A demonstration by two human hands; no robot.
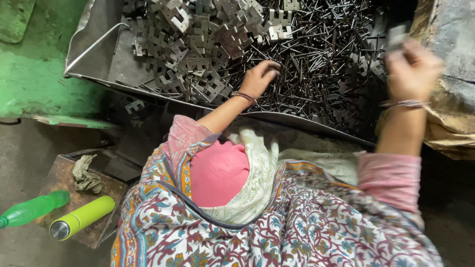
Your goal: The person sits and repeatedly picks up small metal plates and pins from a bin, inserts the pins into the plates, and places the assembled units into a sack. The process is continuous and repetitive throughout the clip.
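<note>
Your left hand (261,75) rests fingers-down and curled on the heap of thin dark metal pins (316,59) in the metal tray (94,42), just beside the pile of notched metal plates (198,44); whether it has pinched a pin, you cannot tell. Your right hand (413,69) is raised at the tray's right edge, blurred, fingers closed on a small flat metal plate (397,35).
</note>
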